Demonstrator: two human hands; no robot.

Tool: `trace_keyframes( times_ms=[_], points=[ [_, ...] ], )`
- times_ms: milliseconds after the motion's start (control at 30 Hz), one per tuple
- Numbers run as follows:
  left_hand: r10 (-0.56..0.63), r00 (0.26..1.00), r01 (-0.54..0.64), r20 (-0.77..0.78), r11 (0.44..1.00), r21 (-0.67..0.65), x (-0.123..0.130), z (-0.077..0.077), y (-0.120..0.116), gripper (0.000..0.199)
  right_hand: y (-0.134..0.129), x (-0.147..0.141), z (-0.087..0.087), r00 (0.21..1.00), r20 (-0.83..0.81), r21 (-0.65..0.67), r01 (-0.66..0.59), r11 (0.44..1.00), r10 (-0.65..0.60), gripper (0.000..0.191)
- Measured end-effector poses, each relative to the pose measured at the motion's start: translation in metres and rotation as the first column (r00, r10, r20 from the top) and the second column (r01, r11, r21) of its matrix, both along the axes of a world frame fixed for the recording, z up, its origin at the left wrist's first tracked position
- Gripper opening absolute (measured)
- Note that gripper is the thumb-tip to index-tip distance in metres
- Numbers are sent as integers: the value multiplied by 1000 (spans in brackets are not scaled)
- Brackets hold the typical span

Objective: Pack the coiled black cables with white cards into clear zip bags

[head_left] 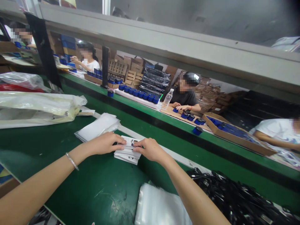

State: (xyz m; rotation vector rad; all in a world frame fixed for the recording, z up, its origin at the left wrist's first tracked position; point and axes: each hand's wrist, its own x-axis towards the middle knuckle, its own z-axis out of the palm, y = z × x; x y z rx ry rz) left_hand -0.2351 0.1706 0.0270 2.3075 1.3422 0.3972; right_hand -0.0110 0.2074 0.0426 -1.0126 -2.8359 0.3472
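A white printed leaflet (129, 141) with dark pictures on it is held flat between both hands. My left hand (111, 142), with a silver bangle at the wrist, pinches its left end. On the opposite end, the fingers and thumb of my right hand (149, 148) are closed. Directly below is a loose pile of folded white leaflets (126, 157); I cannot tell whether the held one touches it. Beyond my left hand lies a stack of white paper or envelopes (97, 126). Clear plastic bags (161, 206) lie near my right forearm.
Black cables (234, 197) are heaped at the right of the green table (100, 187). A large plastic-wrapped bundle (37, 109) is at the left. Across the belt (131, 114), several people work with blue round parts (138, 93); a bottle (167, 99) and a carton (239, 140) stand there.
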Motion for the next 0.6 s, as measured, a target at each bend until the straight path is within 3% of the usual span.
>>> trace_keyframes(
  times_ms=[133,200,267,333,400,467,533,600],
  points=[
    [67,990,-62,124,997,-45,0,-4,-1,25,-1,-3,-2,999,37,29,22,999,-23,15],
    [195,954,-188,230,981,-53,-1,-6,-5,30,-2,-4,-4,996,41,80,70,994,-74,16],
    [383,853,-375,354,922,-94,-1,-8,-13,34,-3,-4,-7,992,15,146,124,981,-127,17],
    [544,713,-500,443,837,-223,0,-9,-24,41,-4,-1,-9,988,-36,207,156,966,-152,16],
    [631,611,-483,479,776,-406,5,-9,-37,61,-9,2,-8,988,-90,254,147,956,-128,18],
    [658,557,-368,507,743,-559,13,-9,-51,76,-18,4,-6,991,-124,280,75,957,-42,23],
    [662,512,-261,547,727,-635,20,-10,-63,73,-35,6,-4,987,-140,287,-36,957,79,23],
    [664,466,-220,585,727,-650,25,-11,-74,56,-57,8,-4,976,-168,297,-86,951,141,20]
  ],
)
